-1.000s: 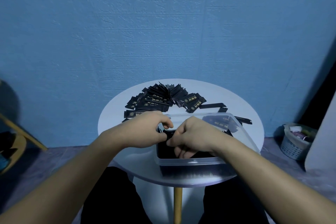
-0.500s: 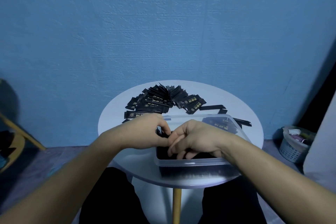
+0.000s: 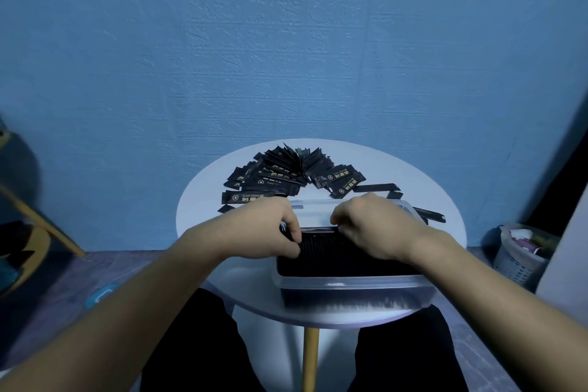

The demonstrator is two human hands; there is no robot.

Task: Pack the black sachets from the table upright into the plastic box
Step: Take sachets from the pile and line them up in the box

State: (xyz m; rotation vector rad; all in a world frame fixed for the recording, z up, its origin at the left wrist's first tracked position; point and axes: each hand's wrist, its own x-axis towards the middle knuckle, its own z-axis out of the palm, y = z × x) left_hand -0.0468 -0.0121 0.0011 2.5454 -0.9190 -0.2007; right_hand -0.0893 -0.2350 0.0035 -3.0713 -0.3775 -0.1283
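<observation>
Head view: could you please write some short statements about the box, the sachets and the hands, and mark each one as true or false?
1. The box stands at the near edge of the table. True.
2. No sachets remain on the table. False: a pile lies behind the box.
3. Both the left hand and the right hand are at the box. True.
4. The box is empty. False: packed sachets fill its near part.
5. The basket stands on the table. False: it stands on the floor, at the right.
</observation>
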